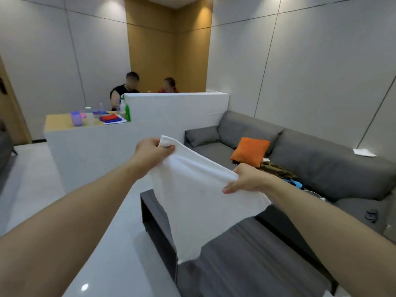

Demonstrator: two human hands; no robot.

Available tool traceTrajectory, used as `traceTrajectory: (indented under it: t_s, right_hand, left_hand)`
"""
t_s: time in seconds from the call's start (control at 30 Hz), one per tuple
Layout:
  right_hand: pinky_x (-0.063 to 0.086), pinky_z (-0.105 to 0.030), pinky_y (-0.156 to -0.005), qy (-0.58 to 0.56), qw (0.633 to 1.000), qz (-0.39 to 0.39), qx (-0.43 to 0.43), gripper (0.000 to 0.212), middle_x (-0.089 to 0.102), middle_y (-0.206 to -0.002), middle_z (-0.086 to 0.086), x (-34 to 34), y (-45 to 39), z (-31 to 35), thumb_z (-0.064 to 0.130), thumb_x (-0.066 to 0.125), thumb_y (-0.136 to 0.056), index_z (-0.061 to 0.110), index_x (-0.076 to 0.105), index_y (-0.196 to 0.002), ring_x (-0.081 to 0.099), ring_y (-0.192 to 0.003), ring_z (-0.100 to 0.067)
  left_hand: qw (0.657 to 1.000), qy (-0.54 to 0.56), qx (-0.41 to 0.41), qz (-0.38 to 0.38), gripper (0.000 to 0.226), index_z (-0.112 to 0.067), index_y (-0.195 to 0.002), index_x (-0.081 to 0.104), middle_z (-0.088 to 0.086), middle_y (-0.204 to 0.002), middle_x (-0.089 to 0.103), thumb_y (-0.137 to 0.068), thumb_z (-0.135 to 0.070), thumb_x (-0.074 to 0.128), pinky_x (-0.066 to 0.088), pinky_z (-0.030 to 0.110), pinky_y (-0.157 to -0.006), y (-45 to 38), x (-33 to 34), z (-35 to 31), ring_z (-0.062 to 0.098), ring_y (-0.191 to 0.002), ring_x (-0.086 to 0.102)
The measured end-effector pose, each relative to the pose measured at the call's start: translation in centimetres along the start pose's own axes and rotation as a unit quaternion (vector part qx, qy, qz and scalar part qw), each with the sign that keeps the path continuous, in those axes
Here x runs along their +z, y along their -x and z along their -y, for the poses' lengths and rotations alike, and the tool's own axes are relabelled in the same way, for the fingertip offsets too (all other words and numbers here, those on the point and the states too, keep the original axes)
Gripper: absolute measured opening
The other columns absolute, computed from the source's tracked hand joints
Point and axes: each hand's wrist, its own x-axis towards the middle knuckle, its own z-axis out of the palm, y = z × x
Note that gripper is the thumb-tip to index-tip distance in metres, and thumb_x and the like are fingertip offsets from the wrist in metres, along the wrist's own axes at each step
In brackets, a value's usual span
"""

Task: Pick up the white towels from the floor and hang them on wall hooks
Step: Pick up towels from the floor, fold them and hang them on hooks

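Hands at the centre of the frame hold 1 white towel (199, 196) stretched between them by its top edge. The left hand (152, 152) pinches the upper left corner, thumb over the cloth and fingers curled behind it, while the right hand (246, 179) grips the opposite end of that edge, lower and further right, with fingers folded round the hem. Both bare forearms reach in from the bottom corners. The towel hangs down in the air in front of a dark low table (267, 254) that fills the lower middle and lower right. Behind it, on the right side of the frame, runs a grey sofa (321, 159) carrying an orange cushion (249, 151), a grey cushion (202, 136) and some patterned cloth beside the orange one. In the middle distance stands a white partition (177, 110); left of it, a counter (62, 122) bears a purple container (76, 118), bottles and folded red and blue cloths (110, 118). 2 people sit beyond the partition, near the tan wall panel (167, 50) at upper centre.
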Motion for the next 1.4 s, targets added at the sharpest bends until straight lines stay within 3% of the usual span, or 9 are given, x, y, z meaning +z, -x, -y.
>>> traceTrajectory:
  t_s: [0.1, 0.2, 0.3, 0.47, 0.67, 0.8, 0.97, 1.2, 1.4]
  right_hand:
    - [0.046, -0.017, -0.051, 0.063, 0.997, -0.024, -0.026, 0.020, 0.069, -0.061, 0.010, -2.6, -3.3, -0.5, 0.031, 0.084, -0.074, 0.018, 0.072, -0.065, 0.065, -0.058, -0.003]
    - [0.040, -0.026, -0.058, 0.077, 0.993, -0.062, -0.059, 0.024, 0.062, -0.066, 0.000, -4.7, -6.9, -0.4, 0.031, 0.078, -0.080, 0.007, 0.073, -0.075, 0.056, -0.063, -0.011]
    - [0.036, -0.029, -0.058, 0.104, 0.987, -0.087, -0.082, 0.028, 0.055, -0.062, -0.002, -6.0, -11.5, 0.4, 0.028, 0.075, -0.082, 0.007, 0.067, -0.065, 0.051, -0.063, -0.014]
    - [0.042, -0.028, -0.056, 0.164, 0.974, -0.133, -0.079, 0.025, 0.060, -0.061, -0.002, -7.0, -20.6, 1.5, 0.029, 0.074, -0.081, 0.012, 0.068, -0.064, 0.058, -0.065, -0.017]
    - [0.037, -0.028, -0.052, 0.191, 0.966, -0.166, -0.059, 0.027, 0.062, -0.069, -0.002, -7.6, -33.5, 2.7, 0.040, 0.066, -0.086, 0.021, 0.066, -0.066, 0.060, -0.070, -0.024]
    - [0.046, -0.032, -0.063, 0.214, 0.959, -0.179, -0.055, 0.019, 0.065, -0.081, -0.005, -8.3, -40.4, 3.8, 0.035, 0.058, -0.092, 0.023, 0.069, -0.082, 0.062, -0.081, -0.030]
    - [0.054, -0.042, -0.080, 0.186, 0.953, -0.227, -0.077, 0.018, 0.068, -0.095, -0.008, -10.4, -45.4, 4.8, 0.024, 0.056, -0.093, 0.024, 0.073, -0.096, 0.061, -0.092, -0.033]
    - [0.053, -0.038, -0.080, 0.111, 0.950, -0.256, -0.138, 0.020, 0.073, -0.090, -0.010, -11.3, -46.3, 1.0, 0.009, 0.059, -0.089, 0.016, 0.077, -0.093, 0.064, -0.089, -0.029]
    - [0.051, -0.034, -0.071, 0.113, 0.963, -0.191, -0.150, 0.024, 0.073, -0.085, -0.009, -9.4, -42.2, -8.3, 0.002, 0.059, -0.083, 0.016, 0.077, -0.090, 0.064, -0.083, -0.028]
  left_hand:
    - [0.998, -0.019, -0.008, -0.065, 0.010, -0.029, -0.073, 0.072, -0.008, -0.079, 0.072, -0.080, -0.036, 0.075, 0.051, 0.025, -0.067, -1.4, -0.6, 0.1, 0.010, -0.077, 0.067]
    - [0.992, -0.046, -0.009, -0.115, 0.006, -0.028, -0.079, 0.072, -0.005, -0.084, 0.073, -0.081, -0.034, 0.073, 0.055, 0.033, -0.079, -3.1, -1.1, 1.0, 0.016, -0.085, 0.067]
    - [0.985, -0.060, -0.016, -0.163, 0.006, -0.029, -0.080, 0.071, -0.004, -0.086, 0.072, -0.081, -0.035, 0.072, 0.055, 0.036, -0.085, -5.8, -1.0, 1.8, 0.019, -0.088, 0.067]
    - [0.977, -0.073, -0.036, -0.198, 0.008, -0.033, -0.074, 0.069, -0.012, -0.079, 0.069, -0.081, -0.036, 0.071, 0.051, 0.029, -0.076, -12.2, -1.6, 4.7, 0.015, -0.084, 0.066]
    - [0.964, -0.081, -0.110, -0.228, 0.015, -0.022, -0.073, 0.070, -0.004, -0.075, 0.068, -0.080, -0.035, 0.075, 0.047, 0.027, -0.068, -23.5, -2.7, 9.9, 0.021, -0.082, 0.066]
    - [0.960, -0.089, -0.119, -0.235, 0.018, -0.018, -0.088, 0.076, -0.001, -0.083, 0.071, -0.079, -0.033, 0.076, 0.049, 0.027, -0.073, -29.9, -3.1, 11.8, 0.020, -0.084, 0.066]
    - [0.954, -0.061, -0.098, -0.277, 0.019, -0.020, -0.092, 0.076, -0.001, -0.085, 0.071, -0.079, -0.034, 0.075, 0.051, 0.029, -0.079, -35.1, -2.9, 11.3, 0.019, -0.084, 0.064]
    - [0.952, -0.042, -0.094, -0.289, 0.008, -0.027, -0.076, 0.072, -0.004, -0.075, 0.068, -0.075, -0.034, 0.074, 0.047, 0.026, -0.070, -34.4, -0.2, 11.2, 0.015, -0.073, 0.058]
    - [0.946, -0.089, -0.135, -0.280, 0.012, -0.031, -0.066, 0.070, -0.012, -0.071, 0.067, -0.078, -0.029, 0.073, 0.041, 0.021, -0.062, -25.5, 7.5, 12.2, 0.007, -0.069, 0.058]
